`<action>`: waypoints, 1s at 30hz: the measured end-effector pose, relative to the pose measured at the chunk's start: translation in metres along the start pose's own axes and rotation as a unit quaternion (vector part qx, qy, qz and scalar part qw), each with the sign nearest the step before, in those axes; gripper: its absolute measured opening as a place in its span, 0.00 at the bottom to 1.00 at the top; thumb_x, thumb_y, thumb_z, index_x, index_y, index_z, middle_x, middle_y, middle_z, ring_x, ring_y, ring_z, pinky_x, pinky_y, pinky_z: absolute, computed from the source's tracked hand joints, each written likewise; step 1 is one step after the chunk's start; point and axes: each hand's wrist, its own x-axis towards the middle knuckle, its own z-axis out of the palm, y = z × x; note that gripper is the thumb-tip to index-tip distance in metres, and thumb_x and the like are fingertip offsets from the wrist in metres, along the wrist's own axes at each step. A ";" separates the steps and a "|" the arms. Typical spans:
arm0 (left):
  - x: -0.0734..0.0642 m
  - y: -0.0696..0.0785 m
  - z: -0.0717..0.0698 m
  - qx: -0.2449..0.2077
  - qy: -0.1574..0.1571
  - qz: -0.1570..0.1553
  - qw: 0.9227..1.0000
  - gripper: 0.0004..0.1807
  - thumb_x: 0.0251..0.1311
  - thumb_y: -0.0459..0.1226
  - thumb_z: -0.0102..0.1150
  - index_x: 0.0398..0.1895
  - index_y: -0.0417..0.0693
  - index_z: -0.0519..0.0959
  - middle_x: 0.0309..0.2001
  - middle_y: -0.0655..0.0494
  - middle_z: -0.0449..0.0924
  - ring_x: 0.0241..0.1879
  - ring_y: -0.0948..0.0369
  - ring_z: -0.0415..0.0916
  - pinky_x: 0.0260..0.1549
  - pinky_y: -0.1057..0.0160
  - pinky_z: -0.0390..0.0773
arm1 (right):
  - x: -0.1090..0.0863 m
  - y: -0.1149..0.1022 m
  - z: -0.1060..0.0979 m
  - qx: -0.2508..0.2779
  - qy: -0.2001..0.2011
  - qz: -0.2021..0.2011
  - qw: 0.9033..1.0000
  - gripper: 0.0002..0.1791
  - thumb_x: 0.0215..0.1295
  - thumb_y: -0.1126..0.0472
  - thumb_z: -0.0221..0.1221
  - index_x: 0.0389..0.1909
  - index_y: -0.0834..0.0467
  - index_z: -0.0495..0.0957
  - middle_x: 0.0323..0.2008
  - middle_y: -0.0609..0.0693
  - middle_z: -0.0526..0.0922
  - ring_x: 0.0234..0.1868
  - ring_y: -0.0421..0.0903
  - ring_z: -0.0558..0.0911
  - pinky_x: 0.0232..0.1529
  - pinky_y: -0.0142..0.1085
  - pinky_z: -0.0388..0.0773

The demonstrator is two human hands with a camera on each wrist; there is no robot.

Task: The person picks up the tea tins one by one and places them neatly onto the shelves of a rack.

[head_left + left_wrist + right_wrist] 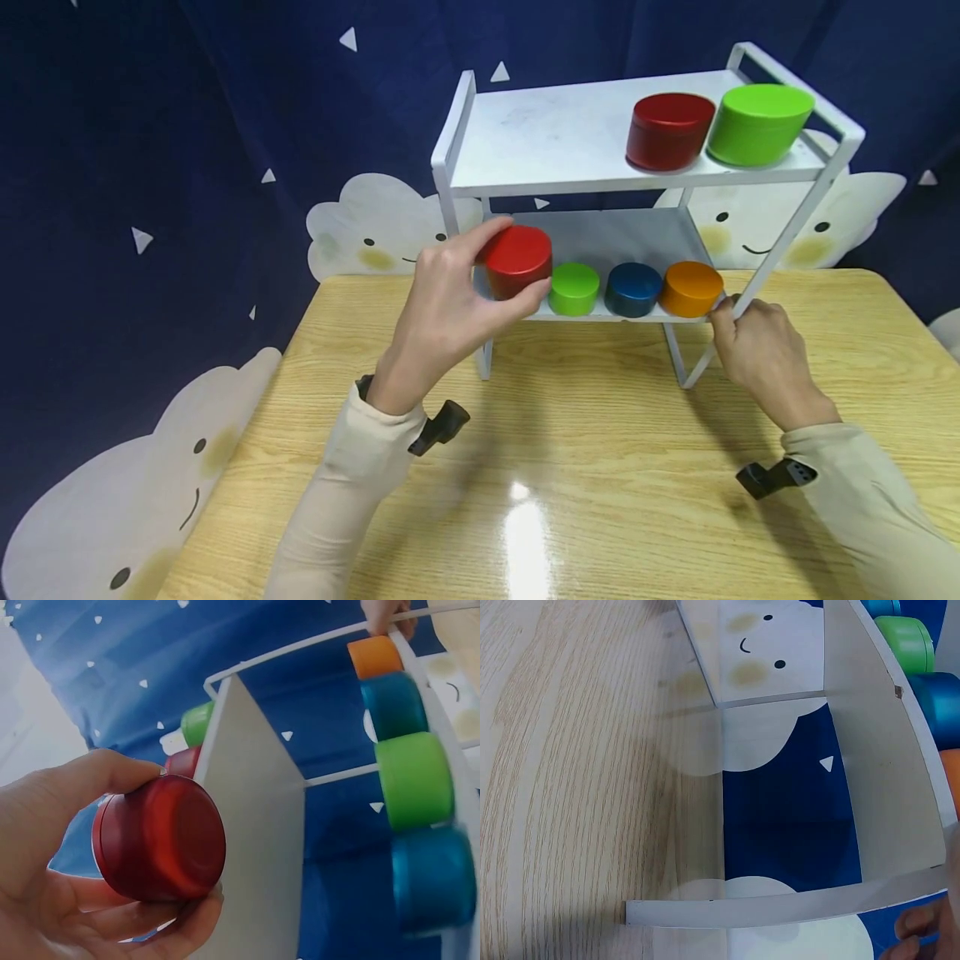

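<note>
My left hand [446,312] pinches a round red tin [519,262] between thumb and fingers, in front of the left part of a white two-tier shelf rack [555,125]. In the left wrist view the tin is held on its side beside the upper board. My right hand [765,346] grips the rack at its right front leg, level with the lower board. Along that board stand a green tin [574,290], a blue tin [633,290] and an orange tin [692,289]. Another blue tin [433,879], hidden in the head view, stands left of the green one.
On the upper board, toward the right, sit a dark red tin [670,132] and a larger green tin [761,125]. The rack stands on a wooden table [600,467]. Behind it hangs a dark blue curtain [187,125] with cloud shapes.
</note>
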 end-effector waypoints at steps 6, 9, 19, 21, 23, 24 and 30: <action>0.010 0.013 0.002 -0.023 -0.009 0.014 1.000 0.29 0.51 0.39 0.70 0.56 0.36 0.75 0.45 0.48 0.83 0.40 0.61 0.79 0.38 0.71 0.78 | 0.000 0.000 -0.002 -0.003 -0.005 0.005 1.000 0.30 0.73 0.49 0.27 0.16 0.58 0.64 0.18 0.58 0.68 0.20 0.56 0.71 0.12 0.41 0.61; 0.016 0.020 0.004 -0.028 -0.015 0.016 0.999 0.29 0.51 0.39 0.69 0.56 0.36 0.75 0.46 0.49 0.82 0.41 0.61 0.79 0.38 0.72 0.77 | 0.000 0.001 -0.003 -0.005 -0.005 0.008 1.000 0.30 0.73 0.49 0.27 0.16 0.59 0.64 0.18 0.58 0.68 0.21 0.57 0.71 0.12 0.41 0.61; 0.045 0.037 -0.004 -0.005 -0.001 0.040 0.999 0.28 0.53 0.42 0.67 0.55 0.35 0.76 0.47 0.48 0.82 0.41 0.61 0.79 0.39 0.74 0.76 | 0.001 0.000 -0.003 -0.003 -0.008 0.000 1.000 0.29 0.74 0.49 0.27 0.16 0.58 0.63 0.16 0.56 0.66 0.18 0.54 0.69 0.12 0.41 0.60; 0.053 0.039 -0.004 -0.004 0.000 0.037 0.999 0.29 0.53 0.43 0.67 0.56 0.35 0.75 0.48 0.48 0.82 0.40 0.62 0.80 0.39 0.75 0.76 | 0.002 0.000 -0.003 -0.003 -0.008 0.002 1.000 0.29 0.73 0.49 0.27 0.15 0.58 0.62 0.16 0.56 0.65 0.17 0.54 0.68 0.12 0.41 0.60; 0.061 0.040 -0.003 0.005 0.007 0.039 0.999 0.29 0.53 0.43 0.66 0.56 0.35 0.75 0.48 0.48 0.82 0.41 0.61 0.80 0.39 0.75 0.76 | 0.002 0.001 -0.003 -0.003 -0.009 0.002 1.000 0.30 0.73 0.49 0.27 0.15 0.58 0.62 0.15 0.56 0.65 0.17 0.53 0.68 0.12 0.41 0.60; 0.065 0.040 -0.001 0.011 0.009 0.037 0.999 0.29 0.54 0.43 0.66 0.56 0.35 0.75 0.48 0.48 0.82 0.41 0.61 0.80 0.39 0.75 0.76 | 0.001 0.001 -0.003 -0.002 -0.010 0.003 1.000 0.30 0.73 0.49 0.27 0.15 0.58 0.62 0.15 0.56 0.65 0.17 0.53 0.68 0.12 0.41 0.60; 0.084 0.040 0.005 0.045 -0.002 -0.005 0.999 0.29 0.55 0.43 0.63 0.59 0.36 0.73 0.50 0.50 0.81 0.46 0.61 0.80 0.41 0.75 0.76 | -0.002 0.001 -0.002 0.000 -0.019 0.015 1.000 0.29 0.73 0.49 0.26 0.16 0.58 0.62 0.16 0.56 0.65 0.17 0.53 0.67 0.12 0.41 0.60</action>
